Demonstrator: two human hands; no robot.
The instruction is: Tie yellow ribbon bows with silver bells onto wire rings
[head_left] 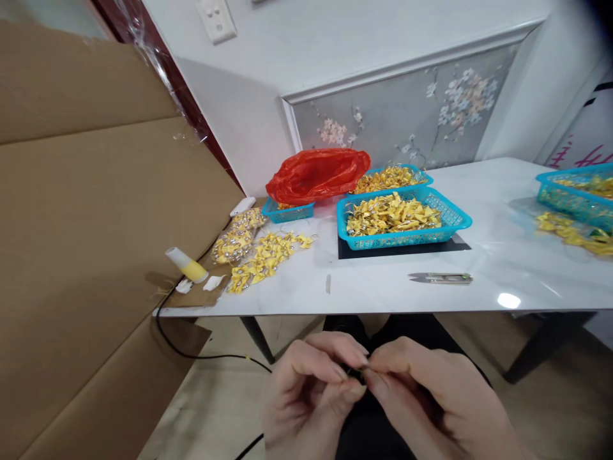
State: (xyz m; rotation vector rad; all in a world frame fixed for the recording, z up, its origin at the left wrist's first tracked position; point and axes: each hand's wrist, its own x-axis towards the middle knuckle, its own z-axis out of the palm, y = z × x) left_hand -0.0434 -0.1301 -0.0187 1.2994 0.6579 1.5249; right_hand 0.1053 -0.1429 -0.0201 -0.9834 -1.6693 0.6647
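- Broadly, the cardboard sheets (86, 211) fill the left of the view, leaning beside the white table (502, 255); both hands work below the table's near edge, over the lap, well apart from everything on top.
- On the table: a blue basket (405, 220) heaped with small yellow folded pieces, a second basket (397, 174) behind it, a red plastic bag (316, 174) over a third small one, and another blue basket (577, 195) at the far right edge.
- A loose pile of yellow pieces (265, 255) lies near the table's left end, beside a glue bottle (188, 265) lying on its side.
- Thread snips (440, 277) rest alone near the front edge, closest tool to the hands.
- Left hand (306, 390): fingers curled, thumb and forefinger pressed together at the tip, palm turned inward.
- Right hand (431, 396): mirrors it, fingertips meeting the left's at centre, wrist angled in from the lower right.
- Small dark item (357, 370): pinched between both sets of fingertips, so each grip is narrow and closed on it; too small and hidden to say what it is.
- Judgement: fine pinch work like this goes best with the wrists braced on the thighs and pressure kept light, so the item neither slips nor deforms; raising it toward the light would help.
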